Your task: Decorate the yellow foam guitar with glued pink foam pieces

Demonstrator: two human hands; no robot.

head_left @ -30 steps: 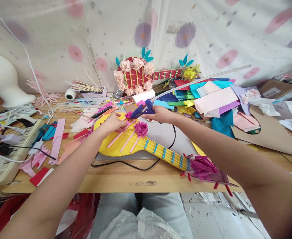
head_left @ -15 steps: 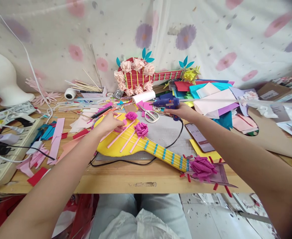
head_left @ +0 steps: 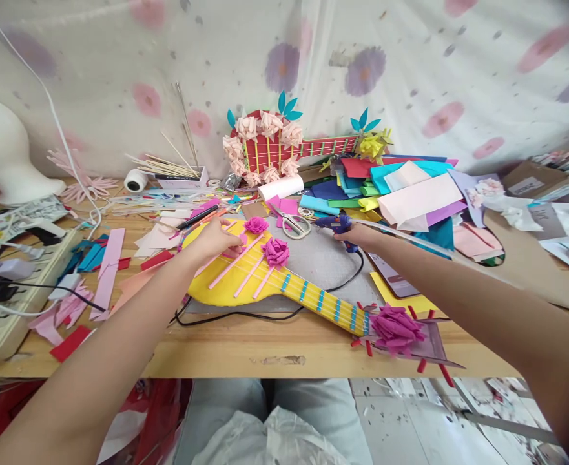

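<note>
A yellow paper lute (head_left: 226, 284) lies slantwise on a grey board, with pink strips across its body and blue frets along its neck. My left hand (head_left: 219, 242) is over the upper body, fingers closed on a pink paper flower (head_left: 242, 241) that they mostly hide. Two magenta paper flowers (head_left: 276, 252) sit beside it, and a larger magenta flower (head_left: 396, 328) is on the head end. My right hand (head_left: 363, 237) grips a blue glue gun (head_left: 336, 223), its nozzle pointing left towards the scissors (head_left: 296, 225). The glue gun's black cord (head_left: 347, 282) loops under the lute's neck.
A red lute with pale roses (head_left: 272, 148) leans at the back. Coloured paper sheets (head_left: 414, 194) pile up at right, near a phone (head_left: 395, 278). Paper scraps (head_left: 108, 268) and a power strip (head_left: 20, 316) lie at left. The table's front edge is close.
My right hand has moved the glue gun slightly right and nearer to me, lowering it towards the board. My left hand stays in place on the lute.
</note>
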